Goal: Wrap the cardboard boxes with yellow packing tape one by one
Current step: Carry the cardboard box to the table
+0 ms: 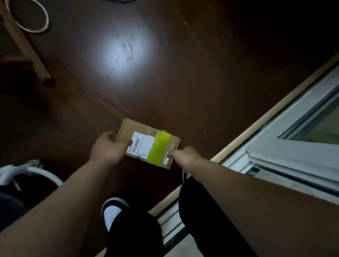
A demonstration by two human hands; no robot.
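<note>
A small cardboard box (137, 127) lies flat on the dark wooden floor (187, 80), in the middle of it and just in front of the person's knees. One band of yellow tape (159, 147) goes across the top of the box, nearer to its right end, and goes down over the near side. Beside the tape, on the left, there is a white label (144, 144) with a barcode.

The left hand (107, 147) grips the left end of the box. Its thumb presses on the top, on the edge of the label, and the other fingers are curled around the left side. The right hand (187, 155) is at the near right corner of the box. One finger is stretched out and touches the top just beside the tape. Whether the other fingers hold the edge, I cannot tell.

Farther on the floor there is a bright spot of light (125, 53). At the far left corner a white cord (33, 9) lies in loops near a wooden leg (25, 44). Along the right edge of the floor runs a pale wooden strip (263, 117), and behind it is a white door frame (291, 146). At the near left edge lie more white cables (25, 172). Between the arms one foot (112, 211) in a white sock is visible.
</note>
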